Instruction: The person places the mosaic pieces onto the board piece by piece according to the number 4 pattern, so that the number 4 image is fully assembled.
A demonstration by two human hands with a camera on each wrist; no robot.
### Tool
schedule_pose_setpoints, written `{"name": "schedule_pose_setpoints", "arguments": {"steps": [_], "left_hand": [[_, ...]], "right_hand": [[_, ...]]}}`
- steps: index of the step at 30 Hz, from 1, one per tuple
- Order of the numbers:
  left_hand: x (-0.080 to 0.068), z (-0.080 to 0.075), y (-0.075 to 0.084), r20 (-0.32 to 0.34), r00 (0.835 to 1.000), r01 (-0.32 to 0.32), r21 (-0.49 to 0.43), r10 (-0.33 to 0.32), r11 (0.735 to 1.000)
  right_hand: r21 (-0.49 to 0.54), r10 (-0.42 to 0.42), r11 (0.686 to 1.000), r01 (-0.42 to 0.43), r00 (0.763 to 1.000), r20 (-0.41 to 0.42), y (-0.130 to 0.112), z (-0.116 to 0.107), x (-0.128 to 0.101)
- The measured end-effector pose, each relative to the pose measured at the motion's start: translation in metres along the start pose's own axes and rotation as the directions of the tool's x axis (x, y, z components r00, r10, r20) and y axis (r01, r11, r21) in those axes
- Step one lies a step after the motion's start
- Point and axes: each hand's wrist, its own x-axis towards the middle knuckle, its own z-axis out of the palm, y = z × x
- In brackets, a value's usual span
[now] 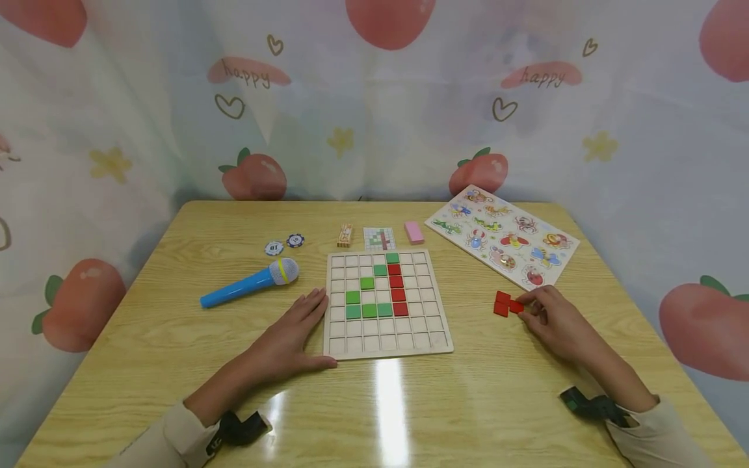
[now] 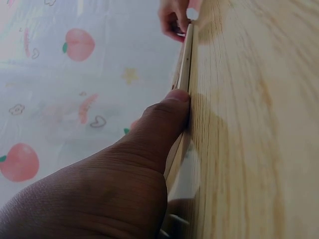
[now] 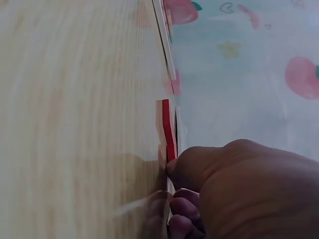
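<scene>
A wooden grid board [image 1: 427, 330] lies in the middle of the table, with several green tiles [image 1: 369, 311] and a column of red tiles [image 1: 396, 281] set in its squares. My left hand [image 1: 287, 338] rests along the board's left edge, fingers extended, its thumb at the near left corner. In the left wrist view, the thumb [image 2: 154, 124] lies against the board's side. Right of the board, my right hand [image 1: 552, 322] pinches a red tile [image 1: 516, 306] between thumb and fingers, low at the tabletop. Two more red tiles [image 1: 501, 304] lie just left of it.
Behind the board are a small pattern card [image 1: 379, 238], a pink block [image 1: 413, 232] and a small patterned box [image 1: 345, 235]. A blue toy microphone [image 1: 248, 285] and two chips [image 1: 284, 244] lie left. An insect puzzle board [image 1: 503, 234] lies at the back right.
</scene>
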Motion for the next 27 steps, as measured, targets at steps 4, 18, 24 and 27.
{"name": "schedule_pose_setpoints", "arguments": {"steps": [4, 18, 24, 27], "left_hand": [[0.0, 0.0, 0.0, -0.005, 1.0, -0.007, 0.003, 0.007, 1.0], [0.0, -0.001, 0.001, -0.002, 1.0, -0.021, 0.006, 0.021, 1.0], [0.0, -0.002, 0.001, 0.0, 1.0, -0.019, 0.007, 0.019, 1.0], [-0.001, -0.001, 0.001, 0.0, 1.0, -0.019, 0.008, 0.019, 1.0]], "right_hand": [[0.0, -0.025, 1.0, 0.025, 0.999, -0.025, -0.002, -0.003, 0.001], [0.076, -0.457, 0.887, 0.456, 0.889, 0.003, -0.094, -0.004, 0.037], [0.162, -0.52, 0.853, 0.496, 0.832, 0.193, -0.142, 0.023, 0.056], [0.156, -0.541, 0.841, 0.519, 0.8, 0.258, -0.153, 0.04, 0.062]]}}
